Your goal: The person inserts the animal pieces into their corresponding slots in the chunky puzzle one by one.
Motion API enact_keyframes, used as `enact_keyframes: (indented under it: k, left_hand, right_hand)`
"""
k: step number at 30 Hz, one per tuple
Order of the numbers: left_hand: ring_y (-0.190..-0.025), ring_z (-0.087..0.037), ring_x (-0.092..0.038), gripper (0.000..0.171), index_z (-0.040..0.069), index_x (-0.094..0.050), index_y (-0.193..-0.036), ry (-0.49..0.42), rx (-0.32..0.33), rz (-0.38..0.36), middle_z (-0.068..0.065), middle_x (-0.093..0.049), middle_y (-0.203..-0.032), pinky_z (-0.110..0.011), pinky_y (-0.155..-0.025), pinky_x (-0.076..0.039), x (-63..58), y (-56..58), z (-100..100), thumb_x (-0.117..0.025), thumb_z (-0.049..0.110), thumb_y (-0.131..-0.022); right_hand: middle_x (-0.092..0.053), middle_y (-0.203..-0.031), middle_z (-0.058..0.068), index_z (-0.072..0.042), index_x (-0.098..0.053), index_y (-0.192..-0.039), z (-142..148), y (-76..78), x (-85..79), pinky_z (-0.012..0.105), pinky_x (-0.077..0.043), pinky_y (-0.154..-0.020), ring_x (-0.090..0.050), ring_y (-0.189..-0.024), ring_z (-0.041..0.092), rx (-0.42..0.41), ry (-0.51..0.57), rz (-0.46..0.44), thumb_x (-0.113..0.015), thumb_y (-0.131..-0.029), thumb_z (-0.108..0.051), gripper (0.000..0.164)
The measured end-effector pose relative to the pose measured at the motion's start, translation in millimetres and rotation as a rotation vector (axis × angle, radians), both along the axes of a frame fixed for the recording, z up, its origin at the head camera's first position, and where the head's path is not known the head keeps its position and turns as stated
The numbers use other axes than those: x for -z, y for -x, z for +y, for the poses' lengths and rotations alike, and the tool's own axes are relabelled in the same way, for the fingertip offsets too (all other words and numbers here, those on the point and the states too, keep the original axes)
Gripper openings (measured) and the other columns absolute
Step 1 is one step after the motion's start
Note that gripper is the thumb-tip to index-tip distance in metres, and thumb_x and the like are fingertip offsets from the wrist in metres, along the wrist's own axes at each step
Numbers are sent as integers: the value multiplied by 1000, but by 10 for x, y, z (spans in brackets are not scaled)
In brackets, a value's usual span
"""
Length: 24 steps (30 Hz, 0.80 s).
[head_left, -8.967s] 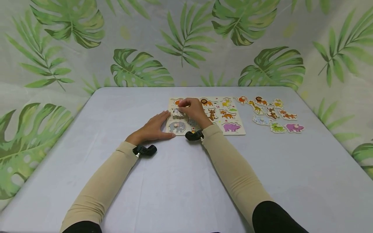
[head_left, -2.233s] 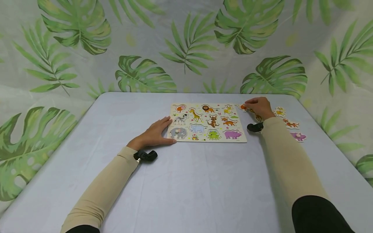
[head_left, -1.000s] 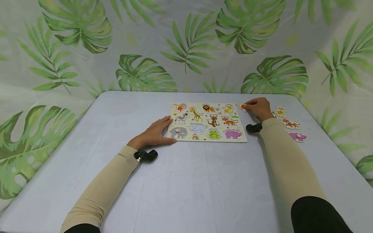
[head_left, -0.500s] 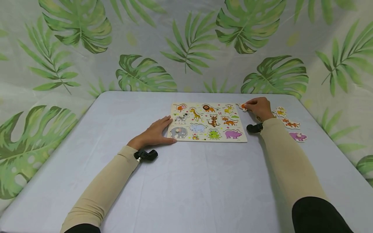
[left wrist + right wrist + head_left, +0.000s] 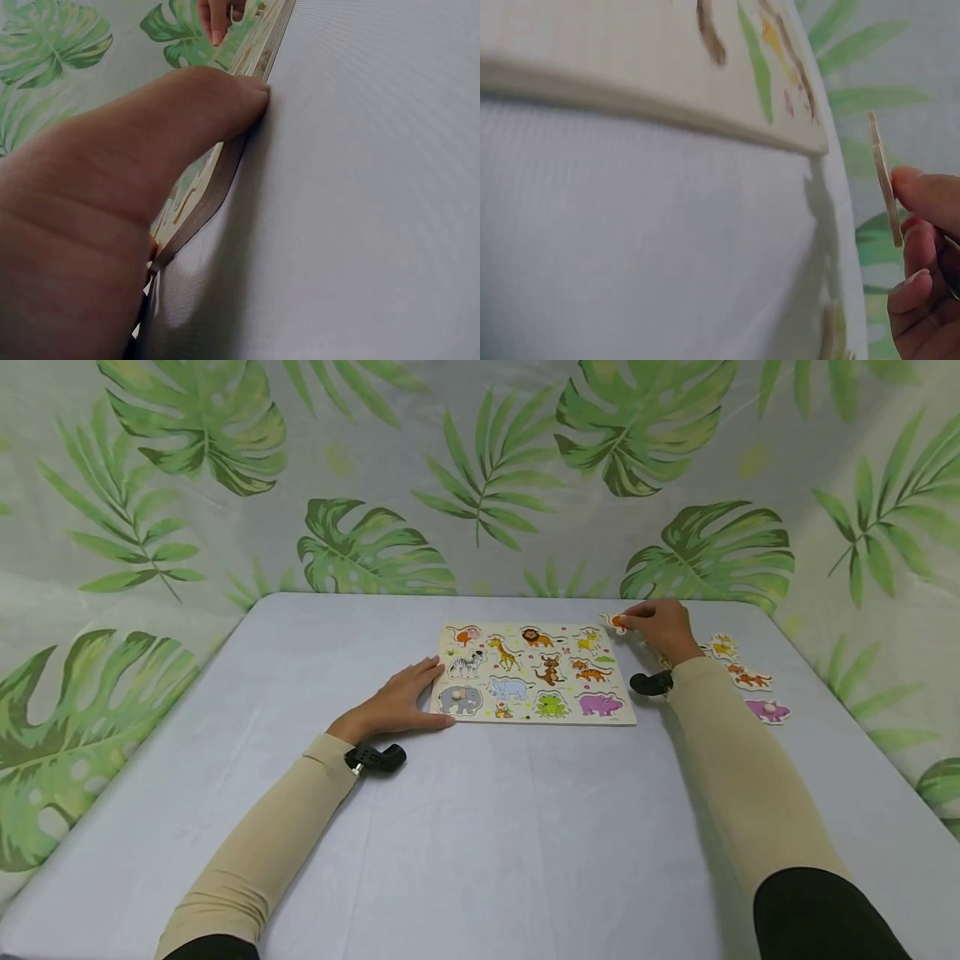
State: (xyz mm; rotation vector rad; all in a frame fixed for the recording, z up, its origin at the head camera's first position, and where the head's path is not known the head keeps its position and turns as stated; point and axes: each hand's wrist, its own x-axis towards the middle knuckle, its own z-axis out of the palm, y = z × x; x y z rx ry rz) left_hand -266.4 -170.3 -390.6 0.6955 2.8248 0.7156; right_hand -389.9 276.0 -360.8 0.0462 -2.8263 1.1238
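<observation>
The wooden animal puzzle board (image 5: pixel 626 716) lies flat on the table. My left hand (image 5: pixel 397 697) rests at its left end, with the thumb on the near edge; in the left wrist view, the thumb (image 5: pixel 202 101) presses against the board's side. Beyond the board's far right corner, my right hand (image 5: pixel 663 628) pinches a small orange puzzle piece (image 5: pixel 611 621) with a thin curled tail. The right wrist view shows this piece (image 5: pixel 886 180) edge-on and raised off the table. A grey elephant piece (image 5: pixel 459 702) with a knob sits at the board's near left corner.
Right of the board lie a yellow piece (image 5: pixel 722 647), a tiger piece (image 5: pixel 748 678) and a purple hippo piece (image 5: pixel 767 712). Other loose pieces are partly hidden by the right hand and forearm. A leaf-print cloth (image 5: pixel 517 485) hangs behind the white table (image 5: pixel 480 843).
Earlier, my right hand was over the zebra at the board's left; it then moved right to the orange piece. Now it has lifted that piece slightly, up and leftward. The left hand stays put.
</observation>
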Motion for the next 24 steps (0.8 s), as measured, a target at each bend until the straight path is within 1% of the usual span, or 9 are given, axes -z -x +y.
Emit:
enact_keyframes:
  k: [2, 6, 9, 13, 17, 24]
  left_hand:
    - [-147, -31, -8, 100, 12, -21, -155, -1, 1, -1, -3, -10, -162, -52, -116, -12, 2, -1, 1, -67, 60, -80]
    - [-147, -32, -8, 101, 11, -21, -155, -4, -1, -4, -4, -10, -162, -53, -115, -12, -1, -1, 4, -67, 60, -80]
    - [-147, -32, -8, 101, 11, -21, -155, -4, 0, -1, -4, -10, -162, -53, -115, -13, -6, -1, 7, -67, 60, -80]
    - [-147, -32, -9, 101, 9, -21, -155, -8, 9, 8, -6, -11, -162, -52, -116, -12, -16, -2, 6, -68, 57, -80]
    - [-147, -32, -8, 100, 9, -21, -154, -10, 12, 6, -7, -11, -162, -52, -116, -12, -24, -2, 3, -68, 56, -80]
    - [-147, -31, -8, 101, 9, -21, -155, -4, 14, 14, -7, -11, -161, -53, -115, -12, -19, 6, -3, -68, 58, -80]
  right_hand:
    - [-63, -115, 18, -5, -68, -117, -38, -1, -22, 47, -45, -86, -54, -105, 32, -3, 12, -2, -64, -92, -39, 42]
    - [-63, -116, 18, -4, -67, -119, -124, 4, -60, 48, -45, -88, -54, -106, 33, -17, 18, -4, -64, -93, -39, 43]
    - [-62, -117, 18, -4, -66, -119, -190, 13, -78, 49, -45, -89, -54, -107, 33, -38, 18, 3, -64, -93, -39, 44]
    - [-62, -118, 18, -4, -66, -120, -294, 32, -94, 49, -45, -90, -54, -109, 33, -67, 47, 12, -64, -93, -39, 44]
    - [-62, -118, 18, -5, -66, -120, -430, 49, -109, 49, -46, -90, -56, -107, 32, -98, 66, 26, -65, -92, -38, 43]
    - [-65, -113, 16, -5, -69, -114, -692, 50, -90, 47, -48, -87, -58, -102, 30, -154, 76, 32, -67, -92, -33, 35]
